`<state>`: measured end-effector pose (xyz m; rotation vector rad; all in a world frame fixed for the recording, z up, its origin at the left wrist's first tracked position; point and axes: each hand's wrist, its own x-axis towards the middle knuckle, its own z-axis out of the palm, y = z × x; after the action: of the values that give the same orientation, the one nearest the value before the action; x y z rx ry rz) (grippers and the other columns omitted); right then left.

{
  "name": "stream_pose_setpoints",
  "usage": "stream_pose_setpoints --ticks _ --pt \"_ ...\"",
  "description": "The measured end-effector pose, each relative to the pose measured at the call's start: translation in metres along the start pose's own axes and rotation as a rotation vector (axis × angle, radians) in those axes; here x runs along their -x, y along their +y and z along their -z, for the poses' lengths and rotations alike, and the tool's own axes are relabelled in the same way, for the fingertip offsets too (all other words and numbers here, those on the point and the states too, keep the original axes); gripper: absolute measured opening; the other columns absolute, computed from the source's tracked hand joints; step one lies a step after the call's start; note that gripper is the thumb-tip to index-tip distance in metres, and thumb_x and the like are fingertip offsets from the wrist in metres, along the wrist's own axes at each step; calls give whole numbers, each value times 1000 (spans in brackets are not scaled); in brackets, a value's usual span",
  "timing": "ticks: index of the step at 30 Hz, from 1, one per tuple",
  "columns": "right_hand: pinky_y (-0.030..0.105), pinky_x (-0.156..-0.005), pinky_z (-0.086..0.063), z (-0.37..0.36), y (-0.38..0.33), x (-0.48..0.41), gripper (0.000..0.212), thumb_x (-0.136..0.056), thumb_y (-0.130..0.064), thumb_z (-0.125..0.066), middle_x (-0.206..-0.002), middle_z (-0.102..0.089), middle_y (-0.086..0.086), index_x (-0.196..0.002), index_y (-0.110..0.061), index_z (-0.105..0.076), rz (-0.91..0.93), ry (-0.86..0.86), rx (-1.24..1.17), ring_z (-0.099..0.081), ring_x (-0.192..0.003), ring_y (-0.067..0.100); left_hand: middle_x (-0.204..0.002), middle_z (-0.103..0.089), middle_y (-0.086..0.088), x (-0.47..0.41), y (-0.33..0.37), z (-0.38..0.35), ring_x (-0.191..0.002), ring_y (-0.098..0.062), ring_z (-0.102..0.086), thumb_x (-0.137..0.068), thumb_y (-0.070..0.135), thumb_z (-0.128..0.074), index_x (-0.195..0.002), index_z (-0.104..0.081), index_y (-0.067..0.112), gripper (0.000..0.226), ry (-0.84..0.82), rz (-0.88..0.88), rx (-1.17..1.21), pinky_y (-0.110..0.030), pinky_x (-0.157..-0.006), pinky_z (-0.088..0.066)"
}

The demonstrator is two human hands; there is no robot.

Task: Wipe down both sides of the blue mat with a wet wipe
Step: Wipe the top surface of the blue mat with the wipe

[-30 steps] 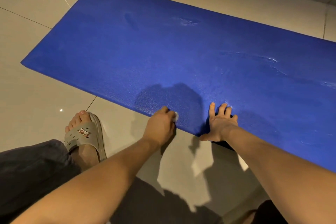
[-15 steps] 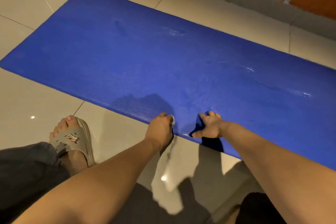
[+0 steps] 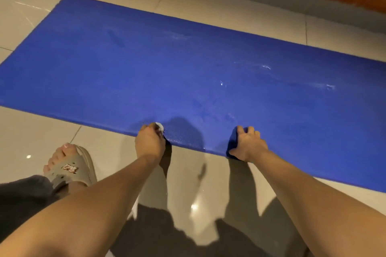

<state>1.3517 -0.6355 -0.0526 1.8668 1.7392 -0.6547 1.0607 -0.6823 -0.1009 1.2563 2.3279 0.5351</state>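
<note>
Blue mat (image 3: 188, 73) lay flat on the tiled floor (image 3: 117, 152), its top face streaked with damp. Change over the last second: the right hand (image 3: 248, 144) went from pressing flat on the near edge to gripping it. Its fingers (image 3: 251, 131) were curled over and clamped on the edge, which had lifted slightly there. The left hand (image 3: 149, 144), just to the left at the same edge, had fingers closed on the wet wipe (image 3: 159, 125) (whether it also held the mat, cannot tell). Judged: top side wiped, flip starting.

A taupe slide (image 3: 85, 164) with holes and a red-and-white badge (image 3: 70, 168) sits left of the left hand (image 3: 149, 144). Dark grey cloth (image 3: 23, 196) meets it on the near side.
</note>
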Motion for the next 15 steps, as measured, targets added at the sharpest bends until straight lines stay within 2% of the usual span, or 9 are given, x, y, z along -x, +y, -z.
stream_pose_setpoints --ticks 3,5,7,12,15 --pt "55 -106 -38 -4 43 -6 124 -69 -79 -69 -157 -13 15 -156 -25 1 -218 -22 2 -20 -143 40 -97 -67 -11 20 20 -16 -86 -33 -62 -96 14 -54 -95 -68 13 14 21 3 90 -33 -71 -40" --pt "58 -108 -36 -7 62 -9 133 -66 -89 -61 -161 -4 17 -157 -27 12 -288 -77 -2 -15 -146 42 -95 -70 -8 33 40 -32 -87 -32 -64 -95 14 -55 -91 -68 15 14 -12 7 153 -35 -75 -46" --pt "57 -108 -38 -13 68 -12 135 -65 -91 -59 -162 -2 20 -158 -26 15 -273 -76 19 -14 -146 43 -93 -71 -6 48 60 -47 -86 -31 -64 -95 15 -54 -90 -68 15 15 -40 18 191 -36 -74 -48" --pt "53 -108 -38 -9 66 -19 142 -64 -90 -61 -161 -3 24 -158 -19 17 -248 -110 81 -16 -145 48 -95 -67 -7 78 93 -68 -82 -26 -57 -97 14 -54 -91 -66 13 14 -115 -36 137 -29 -69 -34" --pt "54 -107 -39 -7 65 -21 146 -62 -90 -63 -160 -3 25 -158 -16 19 -239 -127 103 -14 -145 51 -96 -69 -6 105 114 -88 -88 -28 -62 -93 13 -55 -91 -69 15 14 -202 -127 139 -33 -71 -42"
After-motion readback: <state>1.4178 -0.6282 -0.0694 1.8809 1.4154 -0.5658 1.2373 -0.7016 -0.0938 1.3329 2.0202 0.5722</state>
